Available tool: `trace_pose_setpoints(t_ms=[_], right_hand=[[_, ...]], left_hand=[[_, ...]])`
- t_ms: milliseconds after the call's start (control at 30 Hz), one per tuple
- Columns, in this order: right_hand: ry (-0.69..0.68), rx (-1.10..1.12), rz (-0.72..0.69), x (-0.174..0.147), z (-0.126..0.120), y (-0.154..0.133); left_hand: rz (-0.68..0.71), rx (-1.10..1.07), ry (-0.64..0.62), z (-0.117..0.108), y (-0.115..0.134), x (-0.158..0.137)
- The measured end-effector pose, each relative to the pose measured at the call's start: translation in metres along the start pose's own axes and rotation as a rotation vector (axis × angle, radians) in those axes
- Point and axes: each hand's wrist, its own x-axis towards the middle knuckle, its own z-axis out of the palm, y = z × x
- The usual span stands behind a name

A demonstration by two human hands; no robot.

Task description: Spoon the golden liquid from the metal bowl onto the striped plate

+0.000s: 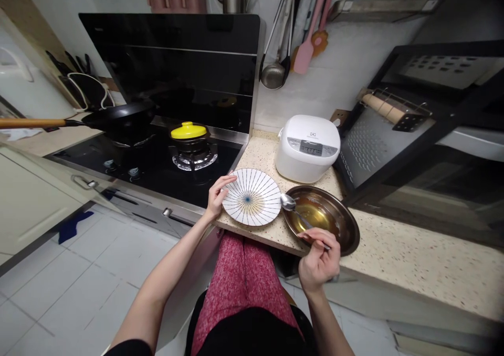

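Observation:
My left hand (pixel 216 197) grips the left rim of a white plate (pixel 262 185) with dark radiating lines and a blue centre. A pale yellowish film of liquid lies around the plate's middle. In my right hand (pixel 321 259) is a metal spoon (pixel 289 202), pinched by its handle. The spoon's head hovers between the plate's right edge and a wide metal basin (pixel 350 230). Yellowish clear liquid (pixel 315 217) covers the bottom of the basin, which stands close beside the plate on the speckled counter.
A white rice cooker (pixel 307 151) stands behind the basin. On the black gas stove (pixel 157 172) are a small pot with a yellow lid (pixel 188 131) and a black wok (pixel 122 119) with a wooden handle. A dark rack (pixel 378 177) rises at right; utensils including a ladle (pixel 272 75) hang on the wall.

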Motion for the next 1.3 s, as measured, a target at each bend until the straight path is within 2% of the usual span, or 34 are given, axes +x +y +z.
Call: trace_pose_setpoints(t_ms=[67, 233, 567, 1033, 1300], right_hand=[[-0.027, 0.043, 0.056, -0.006, 0.008, -0.002], [-0.209, 0.047, 0.079, -0.018, 0.026, -0.002], [-0.259, 0.093, 0.200, -0.031, 0.040, 0.005], [-0.149, 0.268, 0.485, -0.036, 0.048, 0.003], [-0.069, 0.253, 0.455, -0.032, 0.041, -0.003]], left_hand=[[0.004, 0.000, -0.005, -0.001, -0.001, -0.001], [0.011, -0.009, -0.003, 0.000, 0.000, 0.000], [0.019, -0.023, -0.001, 0.001, 0.003, 0.000], [0.004, -0.010, -0.001, 0.001, 0.002, 0.000], [-0.009, 0.009, 0.004, 0.000, 0.001, -0.001]])
